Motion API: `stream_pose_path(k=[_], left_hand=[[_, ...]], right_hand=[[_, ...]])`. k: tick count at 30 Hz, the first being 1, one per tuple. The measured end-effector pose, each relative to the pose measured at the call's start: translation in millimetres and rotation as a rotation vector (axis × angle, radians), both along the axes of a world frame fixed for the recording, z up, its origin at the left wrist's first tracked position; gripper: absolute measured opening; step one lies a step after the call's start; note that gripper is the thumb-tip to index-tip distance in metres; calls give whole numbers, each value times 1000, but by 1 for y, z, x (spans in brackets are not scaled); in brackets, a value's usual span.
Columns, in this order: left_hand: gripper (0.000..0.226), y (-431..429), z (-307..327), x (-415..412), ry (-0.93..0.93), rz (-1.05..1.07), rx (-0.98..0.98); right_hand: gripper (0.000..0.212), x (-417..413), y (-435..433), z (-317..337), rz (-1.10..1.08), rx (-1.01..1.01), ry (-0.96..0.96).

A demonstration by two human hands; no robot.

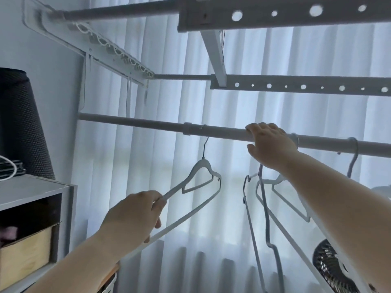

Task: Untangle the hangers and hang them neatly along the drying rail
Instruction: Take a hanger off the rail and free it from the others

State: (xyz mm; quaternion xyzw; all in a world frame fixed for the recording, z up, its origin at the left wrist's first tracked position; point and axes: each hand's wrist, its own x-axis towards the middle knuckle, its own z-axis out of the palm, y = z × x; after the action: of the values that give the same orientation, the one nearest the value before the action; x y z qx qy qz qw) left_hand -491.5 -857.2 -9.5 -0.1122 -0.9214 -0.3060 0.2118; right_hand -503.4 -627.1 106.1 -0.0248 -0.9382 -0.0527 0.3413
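The hanger (202, 163) hung by its thin hook on the drying rail (148, 123), up and to the right of the left hand (135, 216). That hand gripped the end of the hanger's near shoulder, and the frame leaned toward it. The right hand (271, 144) had its fingers curled over the rail with the thumb below. Straight beneath it dangled the tangled hangers (264, 199), crossing one another, their hooks hidden behind that hand. Beyond it, further right, another hook (353, 153) sat on the rail. The step looked like spacing out the freed hanger. Done well, the left hand would guide it level and let go gently so the hook did not jump off. The right hand would steady the bunch so nothing swung back and caught again.
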Motion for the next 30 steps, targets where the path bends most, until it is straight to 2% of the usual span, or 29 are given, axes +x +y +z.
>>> stream_pose_path(k=[8,15,19,21,26,30], left_hand=[[36,13,17,-23,149,7,11],[24,41,-12,-42,80,-4,-92],[30,33,-36,-32,58,22,-102],[28,28,-46,-20,101,49,-123],[24,14,-65,15,207,47,-85],[17,-4,-81,45,215,83,-27]], right_hand=[[43,3,9,-7,-14,15,35],[51,8,15,-5,41,38,3],[49,11,8,-19,216,129,130],[46,13,-1,-29,311,138,59],[54,12,-10,-43,312,38,-224],[32,13,-14,-45,374,-59,-352]])
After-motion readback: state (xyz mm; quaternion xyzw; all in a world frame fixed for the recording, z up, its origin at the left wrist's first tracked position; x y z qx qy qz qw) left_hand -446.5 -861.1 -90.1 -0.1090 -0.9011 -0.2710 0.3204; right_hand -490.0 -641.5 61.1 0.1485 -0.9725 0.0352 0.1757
